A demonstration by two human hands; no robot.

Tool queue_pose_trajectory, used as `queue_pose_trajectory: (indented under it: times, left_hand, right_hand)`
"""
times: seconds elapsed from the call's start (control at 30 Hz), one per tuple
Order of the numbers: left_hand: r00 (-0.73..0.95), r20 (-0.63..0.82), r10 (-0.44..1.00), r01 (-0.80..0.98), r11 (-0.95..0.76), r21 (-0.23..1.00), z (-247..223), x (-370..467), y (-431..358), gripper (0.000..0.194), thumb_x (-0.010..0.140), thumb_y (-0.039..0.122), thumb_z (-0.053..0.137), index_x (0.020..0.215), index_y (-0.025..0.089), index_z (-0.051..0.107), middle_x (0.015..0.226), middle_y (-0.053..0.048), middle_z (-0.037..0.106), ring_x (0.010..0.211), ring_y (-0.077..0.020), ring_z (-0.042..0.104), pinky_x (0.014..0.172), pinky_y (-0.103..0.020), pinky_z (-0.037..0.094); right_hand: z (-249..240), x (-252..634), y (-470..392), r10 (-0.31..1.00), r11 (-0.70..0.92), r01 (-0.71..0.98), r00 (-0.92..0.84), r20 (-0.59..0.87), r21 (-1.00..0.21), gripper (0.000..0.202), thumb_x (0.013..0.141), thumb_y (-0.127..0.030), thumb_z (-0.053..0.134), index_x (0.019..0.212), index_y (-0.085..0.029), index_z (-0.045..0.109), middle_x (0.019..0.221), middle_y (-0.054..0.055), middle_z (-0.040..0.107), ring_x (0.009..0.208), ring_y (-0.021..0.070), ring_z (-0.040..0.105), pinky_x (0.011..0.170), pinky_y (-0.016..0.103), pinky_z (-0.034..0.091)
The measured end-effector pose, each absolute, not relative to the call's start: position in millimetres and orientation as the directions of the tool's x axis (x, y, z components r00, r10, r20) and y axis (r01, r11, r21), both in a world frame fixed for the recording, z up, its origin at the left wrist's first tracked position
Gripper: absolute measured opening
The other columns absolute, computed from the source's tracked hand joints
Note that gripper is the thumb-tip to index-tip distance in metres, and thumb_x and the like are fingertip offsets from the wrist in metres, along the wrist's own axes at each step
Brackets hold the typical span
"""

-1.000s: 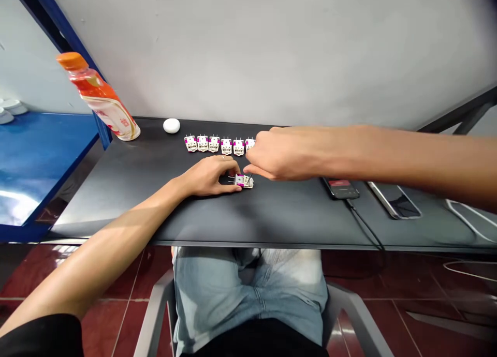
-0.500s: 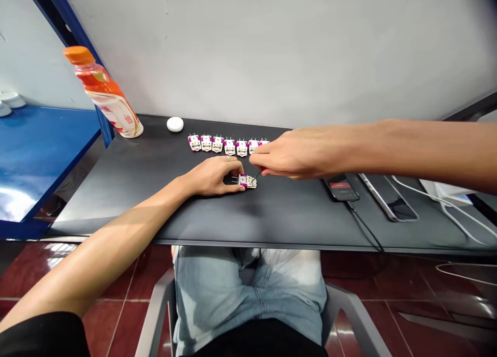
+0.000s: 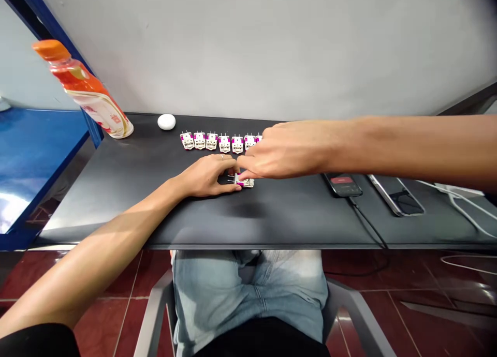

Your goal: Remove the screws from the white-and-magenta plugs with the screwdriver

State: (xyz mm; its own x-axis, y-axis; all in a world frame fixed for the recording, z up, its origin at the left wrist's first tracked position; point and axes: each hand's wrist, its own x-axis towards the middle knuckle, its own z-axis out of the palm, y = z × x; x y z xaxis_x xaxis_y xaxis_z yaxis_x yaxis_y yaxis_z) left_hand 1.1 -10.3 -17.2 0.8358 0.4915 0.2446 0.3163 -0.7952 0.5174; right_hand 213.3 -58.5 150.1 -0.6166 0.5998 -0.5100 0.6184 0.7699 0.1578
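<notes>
Head view: half a second ago I could see a thin dark rod between the right hand (image 3: 277,150) and the small white block (image 3: 249,183); now that hand has moved in over the block and the rod is out of sight. I judge that work on this piece is mid-step, with both hands at it. The block lies on the counter (image 3: 194,220), between the left hand's thumb and fingers, which pinch it lightly, its pins pointing toward the palm. The right hand's fingers are curled at the purple middle; I cannot tell what they grip. Beyond both hands sits a row of similar blocks (image 3: 212,140).
</notes>
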Motion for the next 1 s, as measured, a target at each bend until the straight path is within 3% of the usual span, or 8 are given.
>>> queue_pose_trajectory:
  times: [0.1, 0.2, 0.37, 0.47, 0.63, 0.73, 0.9, 1.0]
  left_hand:
    - [0.835, 0.240, 0.496, 0.319, -0.791, 0.522, -17, 1, -10, 0.042, 0.104, 0.059, 0.077, 0.117, 0.019, 0.079, 0.108, -0.008, 0.082, 0.094, -0.0255, 0.075, 0.085, -0.035, 0.056]
    - [0.839, 0.223, 0.496, 0.329, -0.790, 0.518, -18, 1, -9, 0.042, 0.104, 0.058, 0.077, 0.120, 0.019, 0.079, 0.109, -0.008, 0.083, 0.094, -0.0255, 0.075, 0.085, -0.036, 0.056]
    - [0.837, 0.256, 0.483, 0.314, -0.808, 0.498, -21, 2, -9, 0.044, 0.104, 0.060, 0.075, 0.121, 0.019, 0.079, 0.120, -0.012, 0.083, 0.107, -0.0306, 0.078, 0.093, -0.039, 0.059]
    - [0.835, 0.248, 0.492, 0.315, -0.796, 0.517, -19, 2, -9, 0.044, 0.104, 0.059, 0.076, 0.121, 0.019, 0.079, 0.114, -0.011, 0.084, 0.102, -0.0287, 0.078, 0.090, -0.037, 0.059]
    - [0.834, 0.254, 0.489, 0.313, -0.800, 0.512, -17, 1, -10, 0.043, 0.104, 0.059, 0.078, 0.119, 0.019, 0.080, 0.102, -0.008, 0.082, 0.094, -0.0270, 0.076, 0.089, -0.037, 0.059]
    - [0.843, 0.275, 0.463, 0.290, -0.820, 0.493, -19, -1, -8, 0.043, 0.106, 0.060, 0.075, 0.123, 0.020, 0.081, 0.109, -0.010, 0.082, 0.100, -0.0286, 0.077, 0.093, -0.038, 0.061]
    - [0.866, 0.309, 0.393, 0.203, -0.842, 0.500, -21, -2, -5, 0.034, 0.115, 0.046, 0.067, 0.133, 0.021, 0.082, 0.123, -0.014, 0.082, 0.119, -0.0312, 0.078, 0.112, -0.041, 0.062]
    - [0.869, 0.313, 0.382, 0.195, -0.847, 0.494, -21, -2, -5, 0.036, 0.117, 0.038, 0.062, 0.144, 0.022, 0.079, 0.136, -0.016, 0.081, 0.132, -0.0327, 0.075, 0.121, -0.045, 0.060]
  right_hand:
    - [148, 221, -52, 0.542, 0.826, 0.545, -0.696, -0.471, 0.145, 0.019, 0.118, -0.031, 0.053, 0.111, -0.021, 0.067, 0.093, 0.001, 0.066, 0.062, 0.0134, 0.038, 0.064, 0.038, 0.030]
    - [147, 229, -47, 0.499, 0.852, 0.502, -0.693, -0.521, 0.149, 0.018, 0.116, -0.023, 0.051, 0.105, -0.020, 0.065, 0.105, 0.004, 0.069, 0.066, 0.0138, 0.043, 0.064, 0.037, 0.031]
    - [148, 230, -51, 0.483, 0.822, 0.568, -0.735, -0.477, -0.042, 0.019, 0.115, -0.021, 0.048, 0.114, -0.022, 0.066, 0.111, 0.004, 0.074, 0.076, 0.0179, 0.058, 0.068, 0.035, 0.043]
    - [148, 232, -51, 0.431, 0.854, 0.515, -0.782, -0.451, -0.077, 0.022, 0.114, -0.026, 0.049, 0.126, -0.023, 0.068, 0.121, 0.008, 0.076, 0.088, 0.0224, 0.064, 0.076, 0.038, 0.048]
    - [150, 235, -48, 0.439, 0.808, 0.570, -0.753, -0.490, -0.152, 0.037, 0.118, -0.024, 0.035, 0.112, -0.020, 0.071, 0.106, 0.007, 0.075, 0.089, 0.0222, 0.062, 0.083, 0.039, 0.049]
    - [152, 234, -49, 0.449, 0.800, 0.575, -0.764, -0.464, -0.174, 0.031, 0.113, -0.015, 0.039, 0.107, -0.022, 0.069, 0.099, 0.004, 0.074, 0.084, 0.0209, 0.061, 0.079, 0.037, 0.049]
    - [146, 238, -49, 0.528, 0.737, 0.655, -0.712, -0.463, -0.167, 0.033, 0.120, -0.029, 0.038, 0.108, -0.025, 0.068, 0.104, 0.002, 0.078, 0.081, 0.0202, 0.063, 0.073, 0.037, 0.046]
    - [143, 235, -50, 0.571, 0.747, 0.654, -0.722, -0.391, -0.116, 0.025, 0.118, -0.025, 0.048, 0.109, -0.023, 0.071, 0.100, 0.001, 0.078, 0.078, 0.0175, 0.059, 0.074, 0.036, 0.042]
